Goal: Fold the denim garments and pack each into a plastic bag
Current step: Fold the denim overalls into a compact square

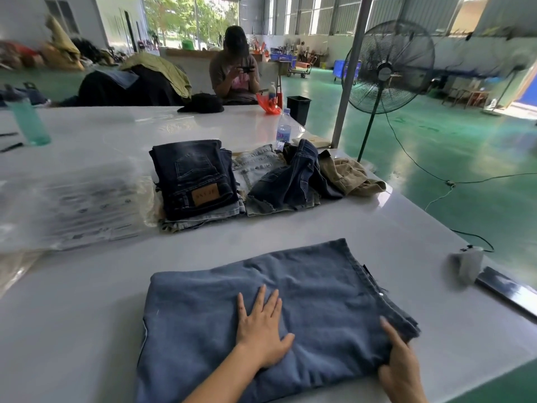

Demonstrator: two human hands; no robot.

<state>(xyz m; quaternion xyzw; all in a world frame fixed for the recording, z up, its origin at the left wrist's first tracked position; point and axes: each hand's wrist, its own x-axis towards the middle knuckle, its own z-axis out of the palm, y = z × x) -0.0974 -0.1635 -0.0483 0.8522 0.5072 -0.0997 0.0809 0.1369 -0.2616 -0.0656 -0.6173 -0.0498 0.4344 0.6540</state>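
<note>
On desk far left, plastic bags w/ unclear contents. Folded denim garment lies flat, mid-blue; left hand pressing it, fingers straight; right hand fingers curled on its edge.

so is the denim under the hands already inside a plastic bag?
No, the folded denim garment lies bare on the white table; the plastic bags sit apart at the left.

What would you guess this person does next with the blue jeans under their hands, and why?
Probably reach for a plastic bag from the stack to the left. The blue jeans already lie folded into a flat rectangle, the left hand pressing flat on top and the right hand gripping the near right edge, so bagging seems the next step.
</note>
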